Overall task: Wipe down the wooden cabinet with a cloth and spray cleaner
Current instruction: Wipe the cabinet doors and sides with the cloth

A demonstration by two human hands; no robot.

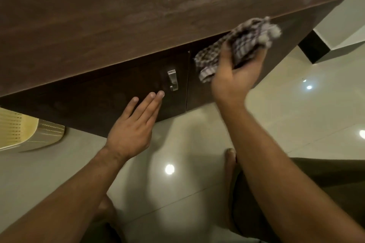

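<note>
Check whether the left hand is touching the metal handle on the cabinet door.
Apart. The head view shows the left hand flat against the door, with a strip of dark wood between its fingers and the metal handle.

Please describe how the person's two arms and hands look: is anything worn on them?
Both forearms are bare up to the picture's edge: no sleeves show. The left hand and the right hand wear no gloves, and I see no rings, watch or bracelet. Fingernails are short and unpainted.
</note>
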